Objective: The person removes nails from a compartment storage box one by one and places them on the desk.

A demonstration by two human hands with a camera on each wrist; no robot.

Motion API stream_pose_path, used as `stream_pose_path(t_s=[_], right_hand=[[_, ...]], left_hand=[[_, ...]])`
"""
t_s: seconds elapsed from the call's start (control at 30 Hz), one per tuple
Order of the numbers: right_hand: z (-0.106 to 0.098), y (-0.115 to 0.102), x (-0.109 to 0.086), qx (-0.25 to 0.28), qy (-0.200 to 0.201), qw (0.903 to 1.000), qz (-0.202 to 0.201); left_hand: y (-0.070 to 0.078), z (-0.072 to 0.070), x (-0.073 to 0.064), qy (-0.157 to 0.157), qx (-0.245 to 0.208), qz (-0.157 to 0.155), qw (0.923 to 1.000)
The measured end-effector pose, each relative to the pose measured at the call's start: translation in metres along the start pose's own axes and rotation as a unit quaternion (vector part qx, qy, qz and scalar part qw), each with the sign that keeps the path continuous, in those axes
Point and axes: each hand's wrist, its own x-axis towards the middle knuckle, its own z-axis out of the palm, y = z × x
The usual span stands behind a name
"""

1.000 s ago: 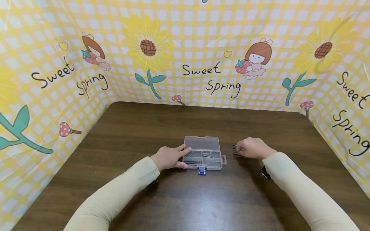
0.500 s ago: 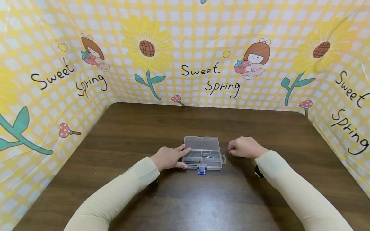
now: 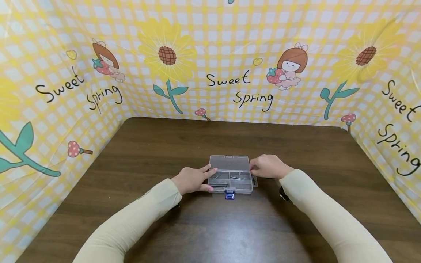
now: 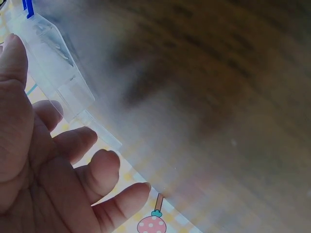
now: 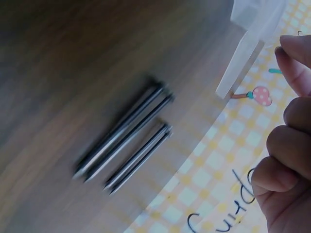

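A clear plastic compartment box (image 3: 243, 191) sits on the table with its lid (image 3: 229, 163) swung back and its blue latch (image 3: 229, 195) toward me. Long thin nails (image 3: 218, 184) lie in the front left compartment; more thin metal pieces lie in both back ones. My left hand (image 3: 192, 179) rests at the box's left side, fingers spread, thumb at the front corner. At the right end near the hinge is my right hand (image 3: 268, 166), thumb and forefinger pinching a nail that the fingers almost wholly hide. Several loose nails (image 5: 118, 131) lie on the table in the right wrist view.
The brown wooden table (image 3: 164, 146) is bordered at the back and sides by a yellow checked cloth (image 3: 230, 47) with printed flowers. A clear hanging tab (image 3: 254, 181) sticks out from the box's right end.
My right hand has moved left from the loose nails to the right end of the box. The left hand and the box have stayed in place.
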Motion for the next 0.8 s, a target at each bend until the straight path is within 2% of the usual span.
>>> stream_pose_path(t_s=[0.13,0.43,0.8], right_hand=[[0.001,-0.010,0.008,0.008,-0.010,0.9999,-0.005],[0.006,-0.023,0.022,-0.008,-0.011,0.9994,-0.030],[0.008,-0.031,0.028,-0.019,-0.018,0.9989,-0.040]], left_hand=[[-0.001,0.000,0.000,-0.004,-0.002,-0.005,1.0000],[0.000,-0.002,-0.001,-0.002,0.001,-0.007,1.0000],[0.001,-0.001,-0.002,0.000,0.017,-0.003,0.9999]])
